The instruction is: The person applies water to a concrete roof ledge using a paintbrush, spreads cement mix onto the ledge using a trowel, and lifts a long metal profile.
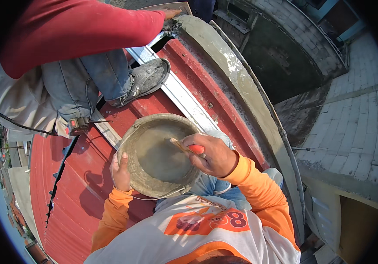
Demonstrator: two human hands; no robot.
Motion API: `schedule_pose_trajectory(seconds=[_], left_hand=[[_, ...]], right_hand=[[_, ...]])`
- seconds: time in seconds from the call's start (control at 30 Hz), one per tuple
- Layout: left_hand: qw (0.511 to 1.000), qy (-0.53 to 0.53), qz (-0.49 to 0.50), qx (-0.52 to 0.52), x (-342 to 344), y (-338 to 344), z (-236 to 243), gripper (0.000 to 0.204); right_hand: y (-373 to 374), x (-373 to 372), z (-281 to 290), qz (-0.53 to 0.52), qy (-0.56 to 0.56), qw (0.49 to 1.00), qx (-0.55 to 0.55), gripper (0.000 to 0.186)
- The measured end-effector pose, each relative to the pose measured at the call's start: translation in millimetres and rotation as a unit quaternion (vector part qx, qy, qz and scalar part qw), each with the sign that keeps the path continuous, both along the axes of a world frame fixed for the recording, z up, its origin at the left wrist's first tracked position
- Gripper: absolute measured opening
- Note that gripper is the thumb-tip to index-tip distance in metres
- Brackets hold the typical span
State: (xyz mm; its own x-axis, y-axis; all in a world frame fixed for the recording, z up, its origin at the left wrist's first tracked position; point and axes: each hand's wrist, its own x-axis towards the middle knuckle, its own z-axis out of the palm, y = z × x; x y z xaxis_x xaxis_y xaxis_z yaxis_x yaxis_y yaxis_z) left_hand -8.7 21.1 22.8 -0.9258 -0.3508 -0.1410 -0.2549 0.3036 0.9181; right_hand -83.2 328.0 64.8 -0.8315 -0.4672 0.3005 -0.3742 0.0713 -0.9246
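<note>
"So, where is the bucket right now?"

"In front of the person's torso, over the red metal roof, with its mouth facing up. Murky greyish liquid lies inside, and the inner wall is crusted."

"And the hands?"

"The right hand is wrapped around a tool with a red grip; its tan part reaches out over the liquid. Whether it dips in, I can't tell."

"What about the left?"

"The left hand lies against the bucket's left side, near the rim. I can't make out whether its fingers grip it or only steady it."

"Anyone close by?"

"Yes, a co-worker at the upper left: a red sleeve, jeans, and a dark grey shoe beside a silvery metal strip."

"And rightward?"

"A cement-coated ledge curves along the roof, with pale block walls beyond."
</note>
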Motion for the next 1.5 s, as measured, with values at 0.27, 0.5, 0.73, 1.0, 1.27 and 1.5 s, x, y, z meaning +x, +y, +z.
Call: schedule_pose_trajectory(seconds=[0.27,0.5,0.73,1.0,1.27,1.5], left_hand=[[0.997,0.014,0.036,0.069,5,2,-4,0.041],[0.996,-0.002,0.043,0.082,-1,7,14,0.043],[0.995,0.002,0.032,0.091,1,8,6,0.044],[0.998,-0.02,0.036,0.049,3,1,8,0.044],[0.998,-0.008,0.031,0.049,-2,9,10,0.04],[0.998,-0.015,0.053,0.04,0,3,-3,0.041]], right_hand=[[28,-30,-16,-0.102,-0.233,0.942,-0.221,0.019],[66,-168,-21,-0.32,-0.146,0.866,-0.356,0.022],[-20,-270,-54,-0.34,0.15,0.927,0.04,0.017],[21,-189,-88,-0.368,0.275,0.866,0.196,0.015],[13,-252,-46,-0.119,0.34,0.895,0.264,0.028],[79,-188,-95,0.113,0.333,0.747,0.563,0.022]])
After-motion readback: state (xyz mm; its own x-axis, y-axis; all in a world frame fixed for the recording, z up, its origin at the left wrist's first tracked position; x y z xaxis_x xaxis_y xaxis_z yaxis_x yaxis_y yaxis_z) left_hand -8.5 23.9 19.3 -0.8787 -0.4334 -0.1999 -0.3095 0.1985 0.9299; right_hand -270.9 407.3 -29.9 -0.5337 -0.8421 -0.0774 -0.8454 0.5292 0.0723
